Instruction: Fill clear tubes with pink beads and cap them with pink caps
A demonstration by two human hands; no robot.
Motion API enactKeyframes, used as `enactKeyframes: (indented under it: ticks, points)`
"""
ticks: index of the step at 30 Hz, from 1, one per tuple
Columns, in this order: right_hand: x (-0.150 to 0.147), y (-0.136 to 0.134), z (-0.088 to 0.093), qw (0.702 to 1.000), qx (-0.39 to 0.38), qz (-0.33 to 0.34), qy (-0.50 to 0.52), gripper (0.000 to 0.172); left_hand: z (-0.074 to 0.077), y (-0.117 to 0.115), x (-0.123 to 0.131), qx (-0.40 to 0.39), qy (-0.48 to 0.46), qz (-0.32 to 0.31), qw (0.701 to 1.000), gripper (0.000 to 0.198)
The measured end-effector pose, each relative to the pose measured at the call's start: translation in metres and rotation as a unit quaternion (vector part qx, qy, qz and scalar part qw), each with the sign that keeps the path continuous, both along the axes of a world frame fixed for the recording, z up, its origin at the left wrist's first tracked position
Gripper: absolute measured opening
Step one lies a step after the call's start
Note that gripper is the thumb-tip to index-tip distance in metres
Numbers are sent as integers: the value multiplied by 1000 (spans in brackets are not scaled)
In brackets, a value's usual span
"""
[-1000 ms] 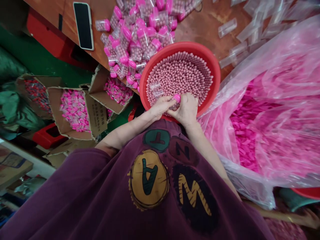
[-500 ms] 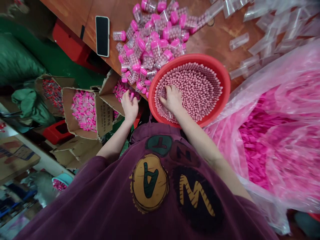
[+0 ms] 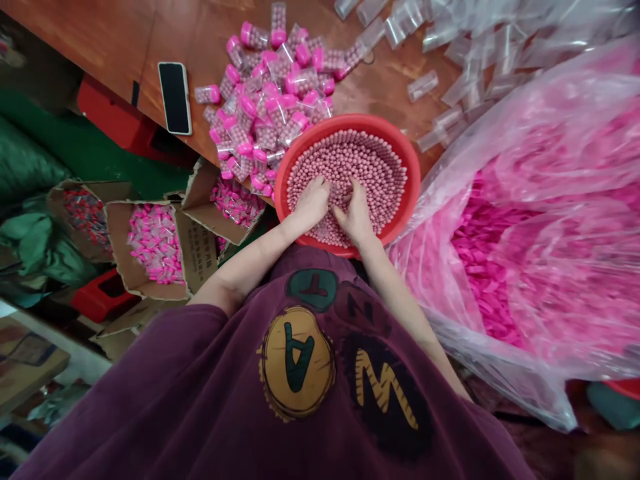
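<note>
Left hand (image 3: 314,199) has swung away from the cardboard cartons (image 3: 199,250) and dropped into the red basin (image 3: 414,175), while the right hand (image 3: 357,212) has slid toward the middle to meet it; now both dip side by side among the pink beads (image 3: 345,157), which is where the work is!

Across from the left, with the basin as the dial's centre: the cartons gape between eight and nine o'clock, likely parked there for a short reach; the phone (image 3: 175,99) lies at ten, face up on the table (image 3: 395,80), clear of the busy patch; the pile of pink-capped tubes (image 3: 270,107) crowds between ten and eleven, heaped right beside the rim.

Into the basin itself; the left hand's fingertips are buried, so what they grip, if anything, cannot be told; the right hand's thumb and fingers look parted, yet whether something see-through sits between them cannot be told either; those sloping walls presumably keep the beads from rolling off.

Further right, loose clear tubes (image 3: 423,87) scatter at one to two o'clock; the plastic bag (image 3: 553,397) slumps at three, its mouth spread, perhaps for easy dipping, round bright pink pieces (image 3: 493,273).
</note>
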State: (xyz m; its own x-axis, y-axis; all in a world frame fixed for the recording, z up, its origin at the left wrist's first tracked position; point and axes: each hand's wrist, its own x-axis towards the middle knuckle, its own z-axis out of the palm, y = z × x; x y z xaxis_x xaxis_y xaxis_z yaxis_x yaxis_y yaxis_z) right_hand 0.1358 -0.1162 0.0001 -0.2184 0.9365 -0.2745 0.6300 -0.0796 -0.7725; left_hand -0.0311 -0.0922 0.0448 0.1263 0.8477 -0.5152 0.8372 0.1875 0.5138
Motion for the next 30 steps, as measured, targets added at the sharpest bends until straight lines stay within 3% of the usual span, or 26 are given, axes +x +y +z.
enactKeyframes:
  ticks: [4,8,11,14,17,21,24,27,30]
  points:
    - [49,-39,23,995,62,-72,22,43,1,3,3,-4,19,-40,999,37]
    - [135,-69,40,974,102,-200,-34,38,0,11,9,-6,75,-56,996,47]
    - [207,-68,36,926,101,-346,-115,39,-3,17,19,-4,117,-83,990,56]
    - [249,-49,21,897,0,-408,-169,28,-10,18,38,-15,105,-123,987,61]
    - [249,-23,4,894,-94,-405,-166,17,-20,17,55,-16,74,-128,989,54]
    - [228,-7,-5,872,-112,-458,-132,18,-30,20,52,-7,5,-87,996,29]
    - [231,-21,0,865,-56,-487,-109,20,-29,21,32,15,-53,-55,997,33]
    - [247,-42,7,861,59,-498,-89,28,-22,17,12,6,-168,8,986,43]
    - [244,-52,18,848,169,-499,-60,30,-8,8,1,-72,-331,77,938,45]
